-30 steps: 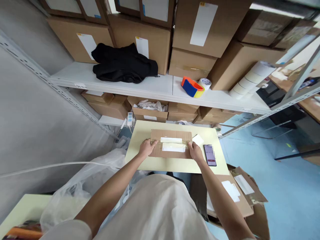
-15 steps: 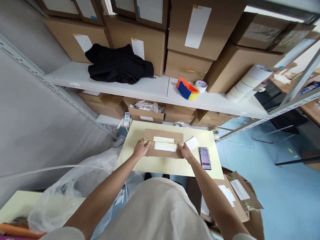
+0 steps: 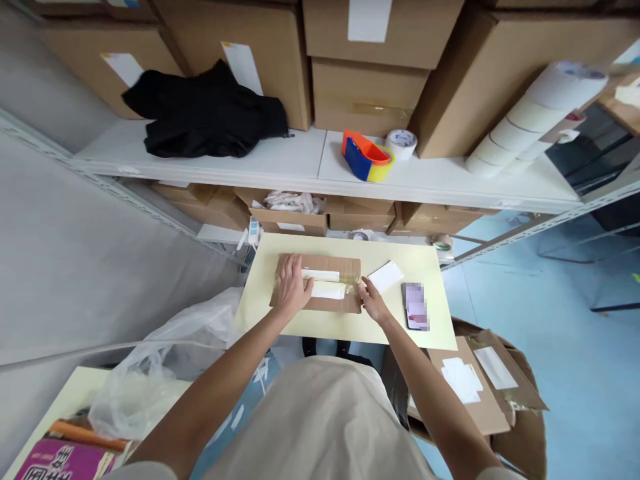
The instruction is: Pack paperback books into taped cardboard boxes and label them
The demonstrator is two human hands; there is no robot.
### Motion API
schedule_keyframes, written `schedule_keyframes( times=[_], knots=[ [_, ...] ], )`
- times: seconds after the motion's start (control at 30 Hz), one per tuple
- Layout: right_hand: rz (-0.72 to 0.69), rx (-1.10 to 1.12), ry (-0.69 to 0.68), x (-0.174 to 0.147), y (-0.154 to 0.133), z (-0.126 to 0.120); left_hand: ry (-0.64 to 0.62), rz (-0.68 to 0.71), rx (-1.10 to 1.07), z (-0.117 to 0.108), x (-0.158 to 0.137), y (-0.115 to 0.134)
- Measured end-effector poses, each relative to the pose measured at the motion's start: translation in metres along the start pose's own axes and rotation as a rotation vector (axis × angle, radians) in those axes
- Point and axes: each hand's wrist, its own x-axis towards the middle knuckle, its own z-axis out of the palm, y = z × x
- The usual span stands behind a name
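A flat brown cardboard box (image 3: pixel 320 305) lies on the pale yellow table (image 3: pixel 310 330), with two white paper strips on top. Clear packing tape (image 3: pixel 351 280) shines near its right end. My left hand (image 3: pixel 292 283) rests flat on the left part of the box, fingers stretched out. At the right edge, my right hand (image 3: pixel 373 300) has its thumb and fingers closed on the box's edge; whether tape is also between them is too small to tell. Just beyond that hand is a white card (image 3: pixel 386 275). A phone (image 3: pixel 415 307) with a lit screen lies further right.
A shelf (image 3: pixel 240 170) behind the table holds large cartons, a black garment (image 3: pixel 210 113), a multicoloured tape dispenser (image 3: pixel 367 157) and white rolls (image 3: pixel 540 113). A clear plastic bag (image 3: pixel 165 360) hangs at left. Flattened cardboard (image 3: pixel 470 387) stands in a carton at lower right.
My left hand has moved from gripping the box's left edge to lying flat on top. My right hand stays at the right edge. The camera has tilted and come closer to the shelf.
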Motion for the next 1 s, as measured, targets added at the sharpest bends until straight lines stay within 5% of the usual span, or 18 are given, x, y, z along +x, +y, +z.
schedule_keyframes(
  times=[0.2, 0.43, 0.77, 1.0],
  knots=[
    [-0.016, -0.334, 0.193, 0.012, 0.055, -0.038, -0.103, 0.292, -0.081, 0.03, 0.033, 0.062],
    [0.059, -0.573, 0.138, 0.073, 0.099, -0.062, -0.315, 0.481, -0.116, 0.085, 0.086, 0.133],
    [-0.007, -0.633, 0.214, 0.077, 0.117, -0.036, -0.35, 0.221, -0.07, 0.109, 0.097, 0.135],
    [-0.174, -0.612, 0.321, 0.065, 0.115, -0.044, -0.634, 0.288, 0.088, 0.111, 0.11, 0.144]
  ],
)
